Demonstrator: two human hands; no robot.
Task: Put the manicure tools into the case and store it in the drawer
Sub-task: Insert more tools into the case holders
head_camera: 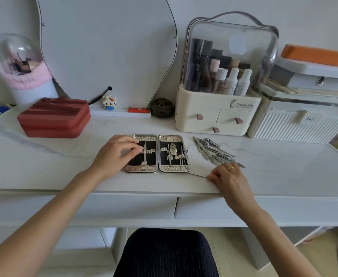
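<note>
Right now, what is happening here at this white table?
A person sits at the white marble-look table and packs a manicure set. The open silver metal case with black lining lies flat, with a few tools already in it. The left hand rests on its left half, fingers at the elastic strap. The right hand touches the near end of the loose pile of steel manicure tools beside the case. The drawers below are shut.

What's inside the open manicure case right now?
The manicure case holds several metal tools strapped in both halves. The left hand covers part of its left half.
</note>
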